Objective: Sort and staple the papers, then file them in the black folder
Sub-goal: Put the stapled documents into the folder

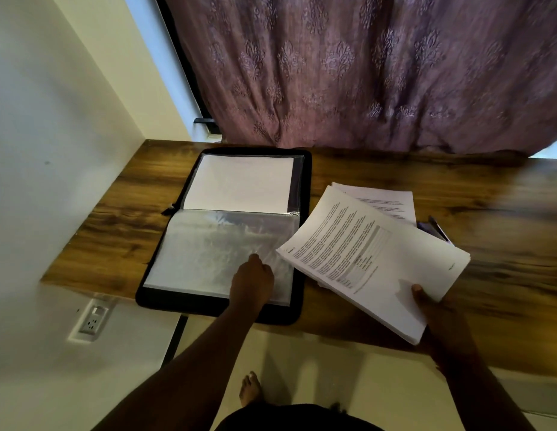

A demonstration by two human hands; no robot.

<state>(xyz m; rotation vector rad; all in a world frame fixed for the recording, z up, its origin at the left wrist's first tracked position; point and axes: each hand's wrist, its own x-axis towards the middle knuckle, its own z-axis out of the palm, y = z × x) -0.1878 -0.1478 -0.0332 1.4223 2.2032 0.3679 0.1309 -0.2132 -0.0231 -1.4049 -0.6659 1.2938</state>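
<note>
Head view: folder [305,188] lies open near the surface's [395,163] left end, its near rim overhanging, a sheet in its far sleeve. Left hand [252,281] pinches a near sleeve [208,253]. Right hand [432,306] grips papers [380,253] over the bare near edge.

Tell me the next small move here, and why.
Probably lift the top clear sleeve open with the left hand, which already rests on it with its fingers curled at the sleeve's near right part. The black folder lies open on the desk, and the right hand grips a printed paper stack beside it, ready to slide in.
</note>
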